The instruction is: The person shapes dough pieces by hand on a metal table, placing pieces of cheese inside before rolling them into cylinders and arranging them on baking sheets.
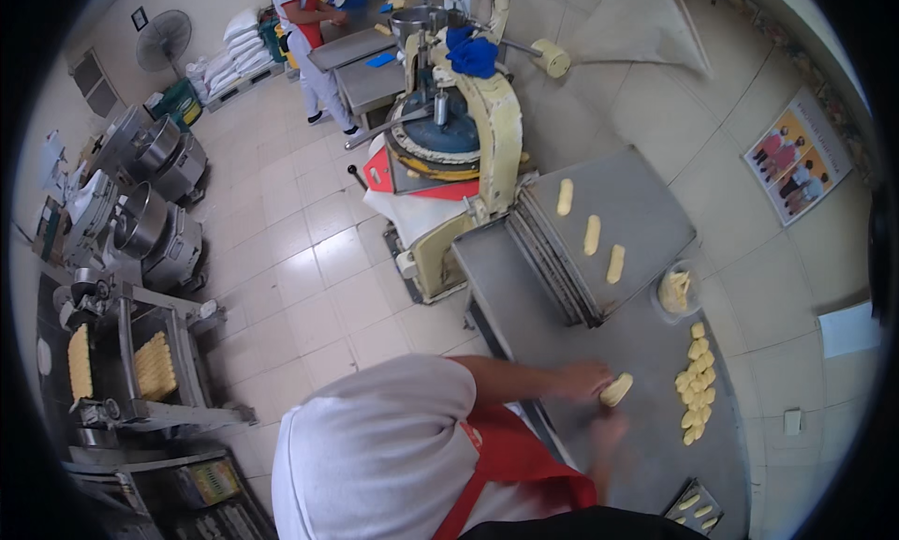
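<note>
On the steel table (646,353), a short pale-yellow dough piece (616,390) lies by my hands. My left hand (587,379) is curled, fingers closed at the near left end of the dough. Just below it, my right hand (609,431) is smeared by motion, so its fingers cannot be made out. To the right, a cluster of small dough pieces (695,385) rests on the table. A clear tub (675,292) of yellow dough or fat stands beyond them. Three shaped dough rolls (592,235) lie on the top one of the stacked baking trays (646,193).
A small tray (693,509) with dough rolls sits at the table's lower end. Behind the tray stack rises a cream dough press (496,118). Mixers (150,221) and a roller machine (140,353) stand along the left. A co-worker (314,44) works at a far table.
</note>
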Tool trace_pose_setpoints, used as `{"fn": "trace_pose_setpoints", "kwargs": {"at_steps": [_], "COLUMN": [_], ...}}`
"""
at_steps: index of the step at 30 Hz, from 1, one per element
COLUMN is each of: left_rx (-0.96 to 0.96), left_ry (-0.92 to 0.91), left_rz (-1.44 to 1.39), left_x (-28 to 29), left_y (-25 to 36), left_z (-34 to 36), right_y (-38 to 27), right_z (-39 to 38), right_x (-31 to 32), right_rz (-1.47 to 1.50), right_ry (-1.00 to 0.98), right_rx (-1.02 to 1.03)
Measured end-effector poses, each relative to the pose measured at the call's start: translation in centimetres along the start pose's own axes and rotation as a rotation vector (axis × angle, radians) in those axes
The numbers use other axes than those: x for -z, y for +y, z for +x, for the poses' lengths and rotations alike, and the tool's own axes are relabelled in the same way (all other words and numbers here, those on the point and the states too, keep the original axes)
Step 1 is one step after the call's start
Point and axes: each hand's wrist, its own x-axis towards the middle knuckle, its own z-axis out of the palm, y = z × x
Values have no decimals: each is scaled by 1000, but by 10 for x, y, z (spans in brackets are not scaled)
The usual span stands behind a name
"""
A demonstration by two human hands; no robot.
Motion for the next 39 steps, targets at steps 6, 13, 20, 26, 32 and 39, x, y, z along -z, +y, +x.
{"fn": "trace_pose_setpoints", "kwargs": {"at_steps": [6, 13, 20, 26, 32, 39], "left_rx": [-176, -291, -222, -237, 39, 151], "left_ry": [-33, -234, -466, -365, -656, 384], "left_rz": [194, 613, 670, 519, 500, 356], "left_x": [-38, -27, -18, -17, -2, -9], "left_y": [8, -9, 16, -8, 31, -53], "left_z": [7, 10, -1, -29, 18, 193], "right_y": [-2, -17, -32, -32, 19, 119], "right_z": [-17, -2, -15, -29, 28, 16], "right_x": [3, 13, 46, 31, 69, 25], "right_rz": [358, -212, -294, -275, 154, 206], "right_ry": [138, -341, -556, -507, -605, 82], "right_rx": [-163, -89, -200, -182, -394, -74]}}
